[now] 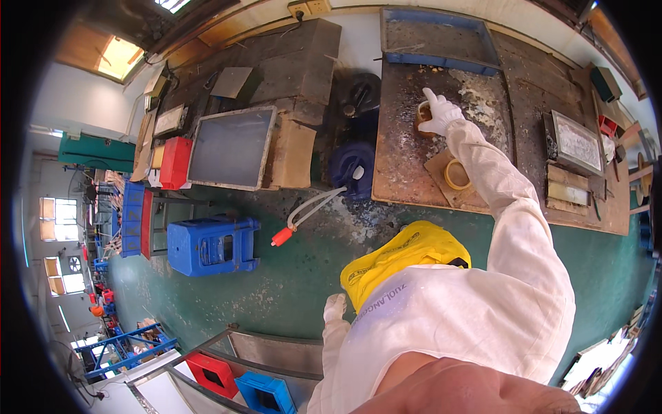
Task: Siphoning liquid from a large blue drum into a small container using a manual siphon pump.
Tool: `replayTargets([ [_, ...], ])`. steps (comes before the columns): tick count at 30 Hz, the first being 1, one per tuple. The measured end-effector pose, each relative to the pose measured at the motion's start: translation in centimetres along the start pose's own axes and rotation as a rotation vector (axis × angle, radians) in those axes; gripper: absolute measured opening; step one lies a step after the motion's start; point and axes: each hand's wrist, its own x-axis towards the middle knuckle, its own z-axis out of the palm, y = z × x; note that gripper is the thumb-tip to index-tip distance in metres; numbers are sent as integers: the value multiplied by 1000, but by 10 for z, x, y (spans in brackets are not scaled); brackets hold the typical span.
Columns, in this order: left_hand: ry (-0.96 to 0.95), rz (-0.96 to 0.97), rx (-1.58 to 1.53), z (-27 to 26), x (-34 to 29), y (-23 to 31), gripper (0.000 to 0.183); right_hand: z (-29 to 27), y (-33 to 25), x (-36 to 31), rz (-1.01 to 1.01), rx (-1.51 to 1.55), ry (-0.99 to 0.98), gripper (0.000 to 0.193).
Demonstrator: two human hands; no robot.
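My right hand (442,114), in a white glove, reaches out over the brown-stained workbench. Its fingers and thumb lie spread around a small brown round container (419,129), seemingly gripping it; the hand covers part of it. Closer to me, a yellow ring-shaped item, perhaps a tape roll (457,174), rests on a flat brown piece (438,170) under my right forearm. My gloved left hand (335,306) hangs low beside my body, away from the bench. How its fingers are set does not show clearly.
A blue-edged tray (441,63) lies at the bench's far end. Left of the bench stand dark blue drums (352,169), with a pale hose (314,207) ending in a red-orange piece. A blue stool (210,246) is on the green floor; a framed panel (231,148) lies on the left bench.
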Motion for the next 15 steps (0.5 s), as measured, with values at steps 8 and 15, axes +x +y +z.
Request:
replayTargets([
  [8, -55, 94, -14, 9, 18, 34, 37, -22, 66, -36, -135, 280, 400, 78],
  [15, -211, 68, 107, 2, 73, -8, 35, 29, 143, -160, 283, 23, 124, 67],
])
